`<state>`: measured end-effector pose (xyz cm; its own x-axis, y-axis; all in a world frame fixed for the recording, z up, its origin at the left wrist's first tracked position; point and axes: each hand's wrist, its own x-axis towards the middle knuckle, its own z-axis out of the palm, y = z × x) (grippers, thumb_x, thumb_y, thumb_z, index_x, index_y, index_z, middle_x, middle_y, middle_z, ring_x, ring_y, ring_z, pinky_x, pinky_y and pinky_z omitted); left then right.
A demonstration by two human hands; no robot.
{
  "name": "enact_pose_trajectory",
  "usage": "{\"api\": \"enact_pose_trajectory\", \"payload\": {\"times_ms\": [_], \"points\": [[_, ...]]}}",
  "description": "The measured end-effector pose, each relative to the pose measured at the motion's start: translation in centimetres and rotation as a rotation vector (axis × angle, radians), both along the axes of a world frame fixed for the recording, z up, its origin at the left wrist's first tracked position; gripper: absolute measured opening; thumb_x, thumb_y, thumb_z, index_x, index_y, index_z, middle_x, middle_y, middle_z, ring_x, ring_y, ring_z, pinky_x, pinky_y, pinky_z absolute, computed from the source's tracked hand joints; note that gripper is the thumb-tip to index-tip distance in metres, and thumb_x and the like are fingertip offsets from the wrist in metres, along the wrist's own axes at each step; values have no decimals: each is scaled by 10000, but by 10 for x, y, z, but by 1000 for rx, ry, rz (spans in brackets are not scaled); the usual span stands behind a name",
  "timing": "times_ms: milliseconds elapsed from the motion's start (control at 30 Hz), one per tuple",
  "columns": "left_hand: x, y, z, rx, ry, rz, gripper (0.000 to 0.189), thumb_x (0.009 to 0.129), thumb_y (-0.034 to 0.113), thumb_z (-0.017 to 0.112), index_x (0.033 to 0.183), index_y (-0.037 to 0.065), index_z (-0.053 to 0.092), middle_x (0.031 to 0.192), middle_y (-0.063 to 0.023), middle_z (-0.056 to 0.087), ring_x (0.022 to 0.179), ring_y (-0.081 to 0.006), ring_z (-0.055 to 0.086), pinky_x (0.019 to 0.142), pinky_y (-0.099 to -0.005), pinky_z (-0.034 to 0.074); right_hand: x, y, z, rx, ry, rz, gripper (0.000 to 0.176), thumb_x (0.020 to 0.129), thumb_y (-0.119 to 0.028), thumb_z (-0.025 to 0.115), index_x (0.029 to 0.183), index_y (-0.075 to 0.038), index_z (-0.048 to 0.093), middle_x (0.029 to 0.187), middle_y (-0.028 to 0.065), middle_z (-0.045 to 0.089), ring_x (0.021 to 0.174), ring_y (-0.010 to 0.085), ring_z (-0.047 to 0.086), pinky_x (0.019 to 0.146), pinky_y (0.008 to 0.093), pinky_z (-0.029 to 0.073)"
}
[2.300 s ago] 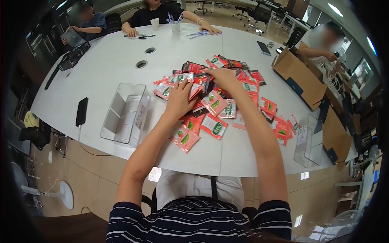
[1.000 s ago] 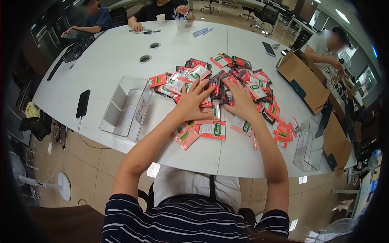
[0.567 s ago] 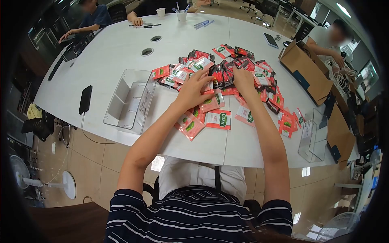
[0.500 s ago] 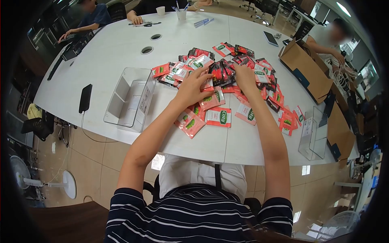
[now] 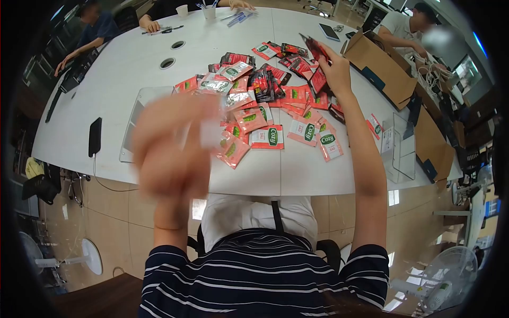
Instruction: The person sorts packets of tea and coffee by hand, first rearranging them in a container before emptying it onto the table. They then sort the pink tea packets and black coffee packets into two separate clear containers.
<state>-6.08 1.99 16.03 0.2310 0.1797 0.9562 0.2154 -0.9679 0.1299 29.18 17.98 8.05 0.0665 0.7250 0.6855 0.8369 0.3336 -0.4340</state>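
Blur covers the left hand [image 5: 177, 146], which is raised near to the camera, so its fingers cannot be made out one by one. I cannot tell if this hand is open or closed; a whitish patch shows beside its fingers, but whether it is a thing in the grip is not clear. The same hand hides most of the left container [image 5: 132, 119], a transparent one, of which only the far left part of the wall is visible.

The right hand [image 5: 335, 68] is sharper. Its thumb and fingers are closed on a dark sachet [image 5: 314, 47], held in a tilted position above the far right side of the pile [image 5: 294, 95]. The two hands are well apart from each other.

The pile consists of pink, red and black sachets, lying over one another in the middle of the white table [image 5: 238, 183]. The right forearm covers a part of its right edge, and one single sachet [image 5: 374, 125] lies beyond this forearm, near the right container [image 5: 400, 151], also transparent. Behind it stands an open cardboard box [image 5: 383, 69]. At the top, a person across the table is cut off by the border; only the arms and a dark shirt are seen.
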Motion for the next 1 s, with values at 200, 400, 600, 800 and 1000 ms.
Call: {"api": "enact_pose_trajectory", "payload": {"times_ms": [200, 400, 600, 800, 1000], "points": [[-15, -81, 36, 112, 124, -152, 143, 883, 81, 600, 1018, 109, 567, 1051, -91, 550, 943, -298, 570, 834, -446, 482, 7, -2, -51, -34, -632, 200, 385, 829, -134, 568, 1209, -167, 613, 1266, 49, 592, 1225, 255, 494, 1060, 481, 346], [-13, -74, 47, 226, 57, -171, 171, 879, 72, 600, 1045, 92, 562, 1071, -100, 554, 970, -294, 568, 857, -450, 469, 7, -25, -61, -342, -406, 236, 541, 803, -152, 554, 1340, -115, 507, 1391, 106, 482, 1318, 265, 406, 1133, 533, 219], [-7, -61, 58, 303, 10, -184, 200, 876, 64, 600, 1071, 75, 557, 1091, -108, 559, 996, -291, 565, 881, -454, 456, -11, -108, -31, -499, -341, 401, 697, 870, -353, 594, 1479, -154, 319, 1543, 146, 250, 1426, 353, 212, 1154, 500, 167], [1, -42, 71, 393, -13, -192, 230, 872, 56, 601, 1097, 57, 552, 1111, -117, 563, 1023, -288, 562, 904, -458, 443, -16, -142, -68, -570, -558, 280, 680, 942, -494, 478, 1518, -259, 205, 1583, 163, 73, 1445, 397, 94, 1150, 547, 106], [14, -39, 83, 456, -36, -210, 260, 869, 48, 601, 1123, 40, 548, 1132, -126, 567, 1049, -285, 559, 927, -463, 430, -20, -97, -83, -334, -576, 211, 623, 966, -427, 448, 1513, -230, 226, 1577, 167, 107, 1446, 378, 108, 1151, 539, 105]]}}
